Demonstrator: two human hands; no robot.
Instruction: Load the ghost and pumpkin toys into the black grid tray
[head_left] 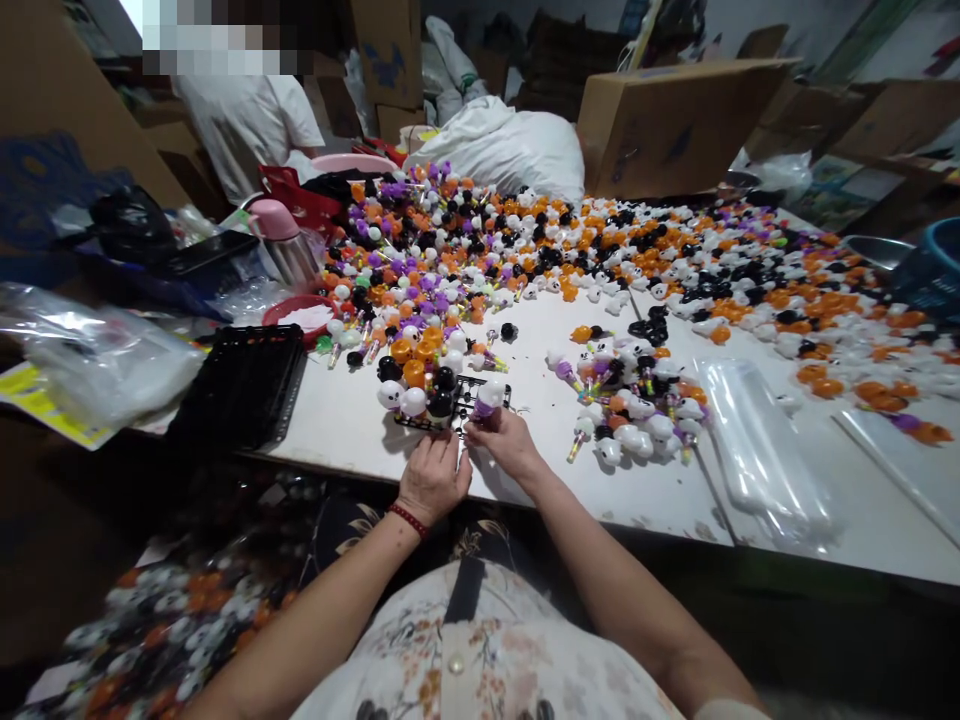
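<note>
A small black tray (pixel 465 400) sits at the near edge of the white table (pixel 525 470), with several white, orange and black toy heads (pixel 415 385) standing in it. My left hand (pixel 433 478) rests at the tray's front edge, fingers touching its rim. My right hand (pixel 504 440) pinches a white and purple toy (pixel 489 398) over the tray's right end. A loose pile of small toys (pixel 637 400) lies just right of my right hand.
A huge spread of orange, white, black and purple toys (pixel 600 240) covers the far table. An empty black tray (pixel 240 385) lies at left, clear plastic bags (pixel 757 450) at right. A pink bottle (pixel 285 240), cardboard boxes (pixel 667 120) and another person (pixel 244 115) are behind.
</note>
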